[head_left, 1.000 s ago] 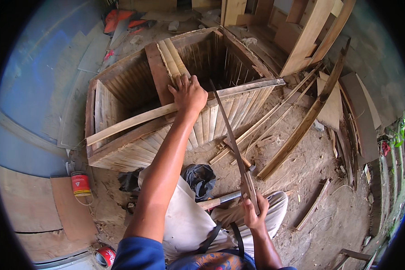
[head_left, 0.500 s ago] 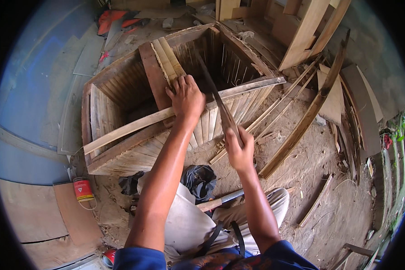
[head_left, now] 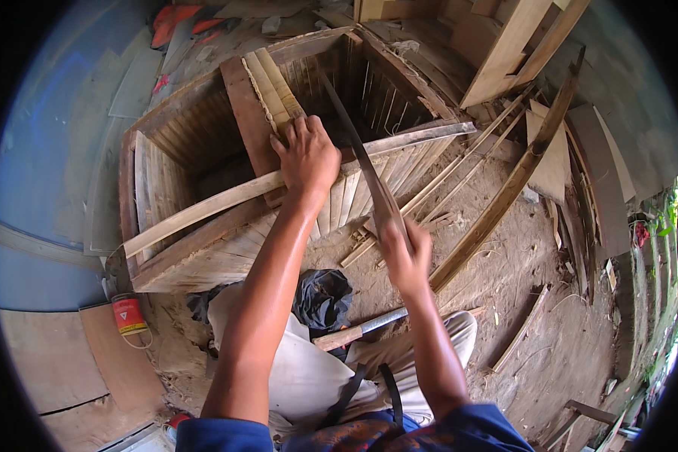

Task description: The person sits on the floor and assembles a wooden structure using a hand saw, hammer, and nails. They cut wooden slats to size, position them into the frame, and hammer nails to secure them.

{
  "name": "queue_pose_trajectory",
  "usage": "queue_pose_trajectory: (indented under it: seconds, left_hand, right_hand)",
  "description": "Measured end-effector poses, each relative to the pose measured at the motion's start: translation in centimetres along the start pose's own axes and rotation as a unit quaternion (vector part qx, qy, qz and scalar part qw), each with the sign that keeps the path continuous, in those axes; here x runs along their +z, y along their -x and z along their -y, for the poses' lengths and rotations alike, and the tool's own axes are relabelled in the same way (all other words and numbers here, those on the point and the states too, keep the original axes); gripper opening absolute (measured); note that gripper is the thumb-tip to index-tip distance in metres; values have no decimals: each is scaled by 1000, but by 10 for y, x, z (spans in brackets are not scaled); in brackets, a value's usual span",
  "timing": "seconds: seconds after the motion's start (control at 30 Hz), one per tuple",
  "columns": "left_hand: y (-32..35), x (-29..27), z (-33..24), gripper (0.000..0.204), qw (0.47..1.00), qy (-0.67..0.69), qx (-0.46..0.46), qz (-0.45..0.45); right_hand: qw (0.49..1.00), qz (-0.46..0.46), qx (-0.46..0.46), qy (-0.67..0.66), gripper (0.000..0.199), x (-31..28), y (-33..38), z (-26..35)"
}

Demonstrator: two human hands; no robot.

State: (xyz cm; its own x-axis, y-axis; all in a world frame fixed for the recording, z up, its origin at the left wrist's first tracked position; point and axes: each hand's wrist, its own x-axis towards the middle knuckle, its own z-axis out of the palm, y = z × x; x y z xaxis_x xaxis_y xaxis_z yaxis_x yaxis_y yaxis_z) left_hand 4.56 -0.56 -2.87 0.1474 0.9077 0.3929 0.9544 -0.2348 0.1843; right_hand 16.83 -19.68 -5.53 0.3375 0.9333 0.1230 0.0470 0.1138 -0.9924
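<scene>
A long bamboo strip (head_left: 203, 215) lies along the near top edge of a wooden box frame (head_left: 196, 256) walled with slats. My left hand (head_left: 309, 157) is closed over this strip near its middle, fingertips by the pale slats (head_left: 271, 83) on a brown crossboard (head_left: 248, 113). In my right hand (head_left: 405, 260) is a handsaw (head_left: 358, 151), gripped at its near end. Its dark blade slants forward and left across the strip, just right of my left hand, its tip over the box's open inside. My right hand largely hides the saw's handle.
A tool with a wooden handle (head_left: 337, 339) lies by my legs near a black plastic bag (head_left: 322, 300). Long bamboo pieces (head_left: 505, 184) stretch across the ground at right. A red and yellow can (head_left: 129, 315) stands left. Wooden panels (head_left: 523, 56) lean at the back right.
My right hand has drawn the saw slightly back toward me. My left hand keeps its place on the strip. The whole view has shifted a little.
</scene>
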Motion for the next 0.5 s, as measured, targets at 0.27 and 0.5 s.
queue_pose_trajectory:
  seconds: [0.27, 0.5]
  left_hand:
    - [1, 2, 3, 29, 998, -24, -21, -54]
    - [0, 6, 14, 26, 998, -11, -4, -56]
  right_hand:
    - [1000, -15, 8, -1, 42, -16, 67, -23]
    - [999, -30, -18, 38, 44, -56, 174, -34]
